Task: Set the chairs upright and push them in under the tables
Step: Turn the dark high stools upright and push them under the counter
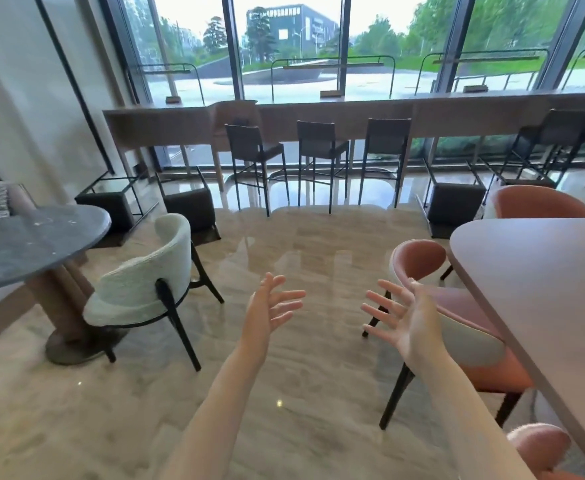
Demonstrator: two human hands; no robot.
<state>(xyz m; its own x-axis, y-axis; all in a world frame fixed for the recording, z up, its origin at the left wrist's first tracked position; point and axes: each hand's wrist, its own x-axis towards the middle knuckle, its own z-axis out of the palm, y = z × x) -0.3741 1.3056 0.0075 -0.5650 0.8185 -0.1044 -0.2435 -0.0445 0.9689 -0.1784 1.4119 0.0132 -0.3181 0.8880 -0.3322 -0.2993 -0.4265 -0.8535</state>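
Note:
My left hand [271,308] and my right hand [400,317] are held out over the floor with fingers spread, palms facing each other, holding nothing. A white upholstered chair [145,285] stands upright beside the round grey table [24,244] at left. A salmon-coloured chair [457,323] stands upright, its seat partly under the large brown table [543,271] at right; my right hand is just in front of its backrest. A second salmon chair [540,202] stands at that table's far side. Three dark bar stools [318,150] stand upright at the long window counter [353,112].
Several dark stools lie tipped on the floor: one [111,202] and another [190,206] at left, one [453,202] at right. More stools [557,140] stand at the far right. Another salmon backrest [540,448] shows at the bottom right. Polished floor [301,244] stretches ahead.

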